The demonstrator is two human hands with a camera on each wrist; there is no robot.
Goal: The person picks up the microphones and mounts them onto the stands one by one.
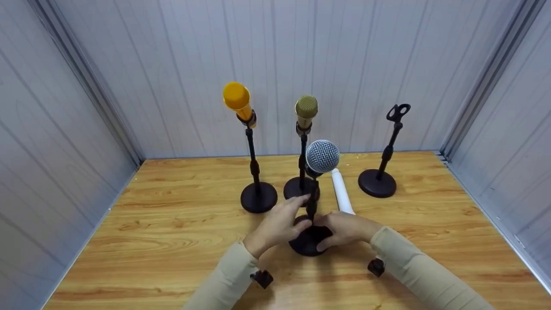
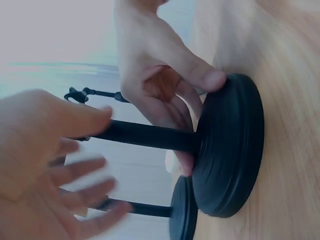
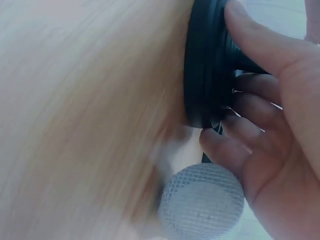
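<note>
A black microphone stand (image 1: 313, 202) stands nearest me on the table, with a silver mesh-headed microphone (image 1: 323, 156) in its top. My right hand (image 1: 346, 228) grips the stand's round base (image 2: 227, 145), thumb on its rim and curled fingers on its far side. Beside the pole is my left hand (image 1: 280, 224), thumb at the pole and fingers loosely spread in the left wrist view. A white microphone (image 1: 341, 189) lies past my right hand. Its mesh head (image 3: 202, 202) shows in the right wrist view, close to my fingers, but my hand hides it in the head view.
Behind stand a yellow microphone (image 1: 236, 97) on its stand at left and a gold microphone (image 1: 306, 107) on another in the middle. An empty-clipped stand (image 1: 377, 183) is at back right. Pale panel walls (image 1: 193, 64) enclose the wooden table (image 1: 172, 241) at the back and sides.
</note>
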